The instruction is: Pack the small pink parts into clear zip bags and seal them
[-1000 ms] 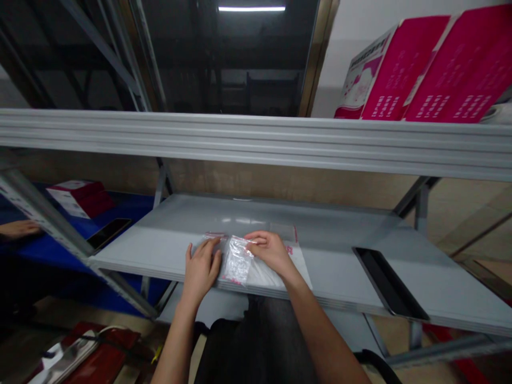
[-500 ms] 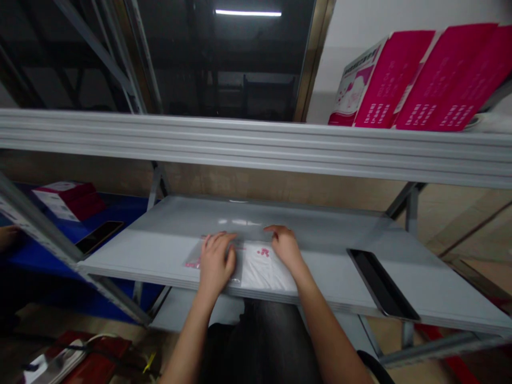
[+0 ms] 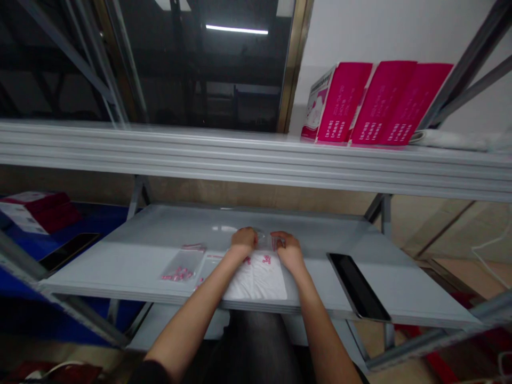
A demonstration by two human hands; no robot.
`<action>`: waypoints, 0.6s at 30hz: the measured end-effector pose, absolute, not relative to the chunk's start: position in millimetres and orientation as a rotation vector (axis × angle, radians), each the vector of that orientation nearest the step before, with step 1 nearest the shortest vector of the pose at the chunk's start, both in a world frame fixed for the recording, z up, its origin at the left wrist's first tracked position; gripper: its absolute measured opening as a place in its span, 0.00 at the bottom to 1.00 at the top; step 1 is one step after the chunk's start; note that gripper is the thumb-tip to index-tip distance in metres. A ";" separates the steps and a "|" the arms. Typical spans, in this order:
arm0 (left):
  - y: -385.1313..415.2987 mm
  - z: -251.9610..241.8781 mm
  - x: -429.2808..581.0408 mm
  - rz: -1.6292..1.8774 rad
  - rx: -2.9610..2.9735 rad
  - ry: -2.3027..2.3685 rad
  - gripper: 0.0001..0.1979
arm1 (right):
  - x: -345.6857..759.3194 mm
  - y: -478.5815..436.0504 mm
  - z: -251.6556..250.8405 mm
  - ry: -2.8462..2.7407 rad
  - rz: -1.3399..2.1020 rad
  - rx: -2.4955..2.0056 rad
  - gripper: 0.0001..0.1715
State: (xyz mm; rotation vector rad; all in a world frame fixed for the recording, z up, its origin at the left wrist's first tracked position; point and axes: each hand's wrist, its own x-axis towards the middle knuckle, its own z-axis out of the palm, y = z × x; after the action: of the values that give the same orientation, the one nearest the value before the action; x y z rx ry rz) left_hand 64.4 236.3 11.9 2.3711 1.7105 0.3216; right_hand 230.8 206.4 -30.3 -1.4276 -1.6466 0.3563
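Note:
On the grey shelf in front of me lies a clear plastic bag (image 3: 256,281) with white, soft-looking contents and small pink print. My left hand (image 3: 244,238) is closed at the bag's far edge, its fingertips turned inward. Across a short gap, my right hand (image 3: 288,250) pinches the same clear edge. To the left lies a small clear zip bag (image 3: 184,268) with pink pieces or print at its bottom. A second small clear bag (image 3: 210,263) is partly hidden under my left forearm.
A black tablet-like device (image 3: 358,285) lies on the grey shelf (image 3: 128,250) at right. Several pink boxes (image 3: 346,101) stand on the upper shelf (image 3: 180,152), whose beam crosses above my hands. Pink-and-white boxes (image 3: 38,210) and a phone-like device (image 3: 70,250) sit on the blue surface at left.
My left hand has moved right from the small bags to the white-filled bag's far edge and closed there. My right hand has closed on that edge too. The view has shifted.

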 end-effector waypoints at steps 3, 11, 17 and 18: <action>236.9 12.6 62.6 0.366 2.361 1.746 0.14 | 238.0 202.9 -31.3 -1.508 0.419 -1.417 0.10; 231.2 29.1 56.9 0.740 2.368 1.666 0.12 | 235.6 191.5 -23.4 -1.257 0.641 -1.331 0.11; 185.2 47.9 39.0 1.049 2.301 1.354 0.08 | 231.4 161.0 -0.4 -1.192 0.939 -1.205 0.17; 172.9 45.6 33.4 1.096 2.263 1.308 0.10 | 229.1 150.6 1.3 -1.195 1.003 -1.181 0.18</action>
State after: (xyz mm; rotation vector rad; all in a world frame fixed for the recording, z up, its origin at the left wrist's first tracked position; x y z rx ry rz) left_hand 33.4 172.9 45.6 2.2632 1.3079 1.0964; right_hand 229.1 150.6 1.3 -1.1806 -1.1945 1.0031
